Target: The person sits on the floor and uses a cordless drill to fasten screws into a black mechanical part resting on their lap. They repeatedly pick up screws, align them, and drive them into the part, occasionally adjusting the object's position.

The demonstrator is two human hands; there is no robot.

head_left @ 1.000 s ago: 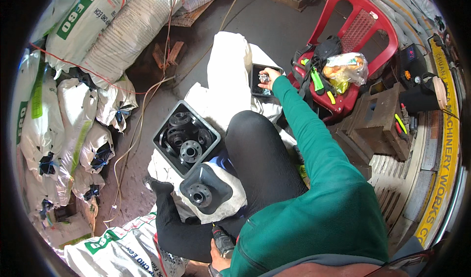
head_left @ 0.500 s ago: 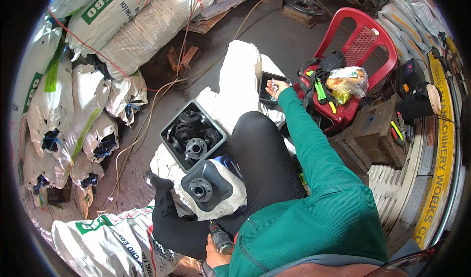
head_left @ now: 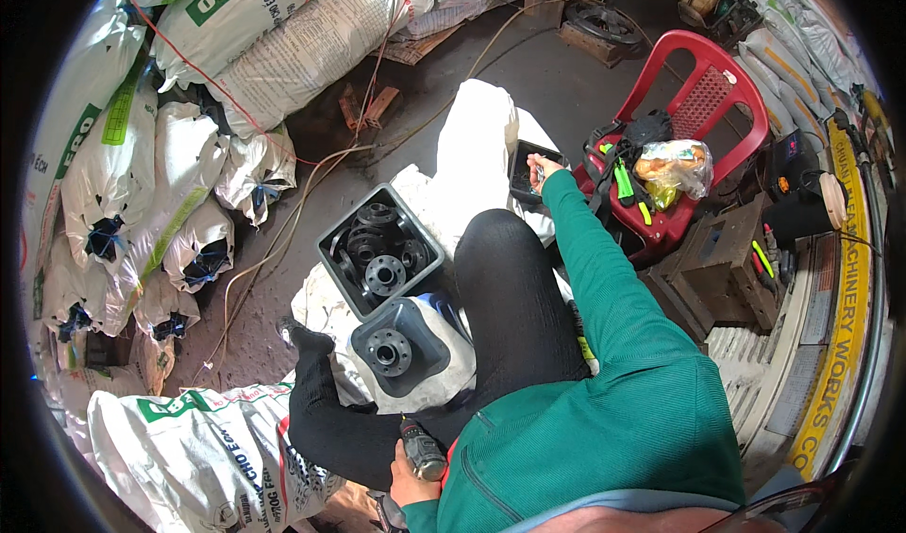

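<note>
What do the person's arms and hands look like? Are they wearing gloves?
No gloves: the left hand and right hand are bare. The right sleeve is long, dark green and looks finely ribbed. A bit of matching green left sleeve shows too.

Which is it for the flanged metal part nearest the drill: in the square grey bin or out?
Out: the flanged metal part sits on a dark square base nearer the person, outside the square grey bin.
</note>
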